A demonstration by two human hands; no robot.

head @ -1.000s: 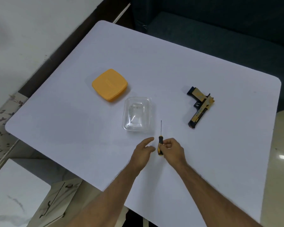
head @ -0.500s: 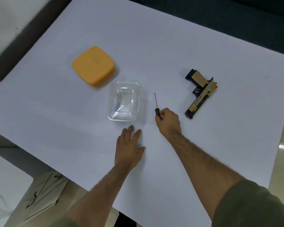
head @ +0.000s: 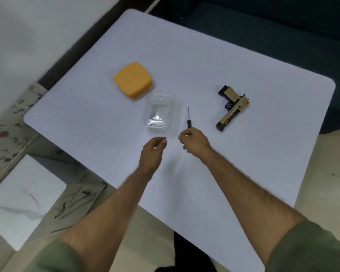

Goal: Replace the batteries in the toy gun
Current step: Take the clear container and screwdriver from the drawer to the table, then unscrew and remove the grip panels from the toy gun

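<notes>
Right hand [head: 194, 141] now sits just behind the screwdriver [head: 188, 119], fingers curled near the handle end; whether it still grips the handle or has let go can't be told. Half a second ago it clearly held it. Left hand [head: 153, 152] has lifted off the table [head: 263, 173], fingers loosely curled, holding nothing. Toy gun [head: 231, 108] lies untouched to the right of the screwdriver, well apart from both hands. Clear container [head: 159, 112] sits left of the screwdriver, orange lid [head: 133, 80] beside it. Likely still staging; battery cover not opened.
</notes>
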